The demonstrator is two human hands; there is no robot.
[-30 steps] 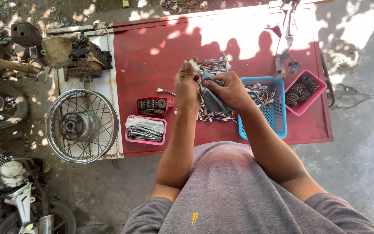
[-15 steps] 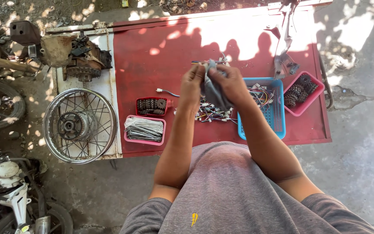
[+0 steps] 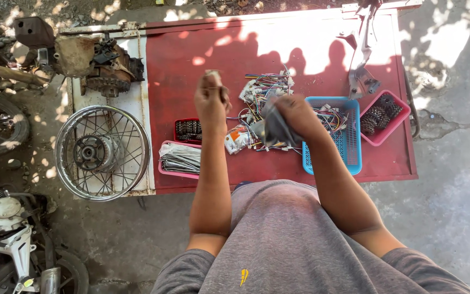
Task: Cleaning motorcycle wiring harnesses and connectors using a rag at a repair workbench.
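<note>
The left hand (image 3: 211, 99) is raised over the red desk (image 3: 191, 49), its grip clenched on a small pale part (image 3: 213, 73) that pokes out at the top of the fist; what the part is cannot be told. The right hand (image 3: 295, 111) is beside it, a little lower, grip closed on a grey rag (image 3: 276, 129) that hangs bunched below the fingers. The two hands are apart, so rag and part do not touch. Under them on the desk lies a tangle of wiring (image 3: 265, 90), with a small packet (image 3: 237, 139) just beside it. Right of the hands a blue basket (image 3: 349, 149) holds more wires, and a pink tray (image 3: 395, 122) near it holds dark sprockets. Left of the hands a small red tray (image 3: 189, 129) carries chain, and a pink tray of spokes (image 3: 179, 159) sits at the near edge. A spoked wheel (image 3: 103, 153) rests on the white slab beside the desk. The risks, as I judge them: the part is small and held high, so a loosened grip could drop it into the wiring, where it would be hard to find, or off the desk to the ground. The hanging rag could snag loose wires and drag them, or knock the packet toward the edge.
</note>
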